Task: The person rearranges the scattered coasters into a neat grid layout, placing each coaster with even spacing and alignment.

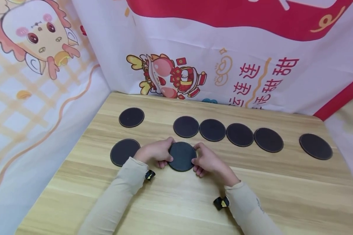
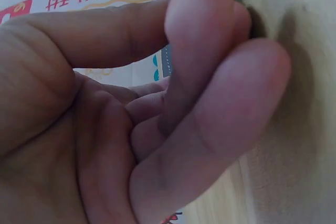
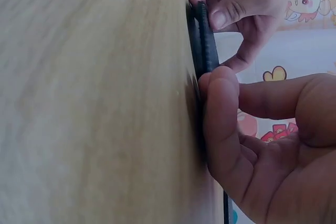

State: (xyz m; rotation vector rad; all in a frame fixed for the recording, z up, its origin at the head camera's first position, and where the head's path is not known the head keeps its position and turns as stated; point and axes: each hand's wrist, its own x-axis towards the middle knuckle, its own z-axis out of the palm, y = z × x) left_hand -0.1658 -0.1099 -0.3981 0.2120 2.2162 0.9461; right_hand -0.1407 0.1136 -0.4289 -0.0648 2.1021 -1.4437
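1. Beige sleeves (image 1: 115, 192) reach over the counter (image 1: 179, 209), nearest the camera.
2. Left grip (image 1: 156, 151) and right grip (image 1: 208, 160) clamp opposite edges of one dark disc (image 1: 182, 156).
3. It is between them, nearer the camera than the four-disc row (image 1: 212, 130).

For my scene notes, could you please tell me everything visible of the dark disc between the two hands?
The dark disc is round and flat, its broad face turned up, with a faint lighter line along the rim; it looks leathery. It is nearer the person than the row of four similar discs. The left hand and right hand grip opposite edges. Whether it touches the table is unclear.
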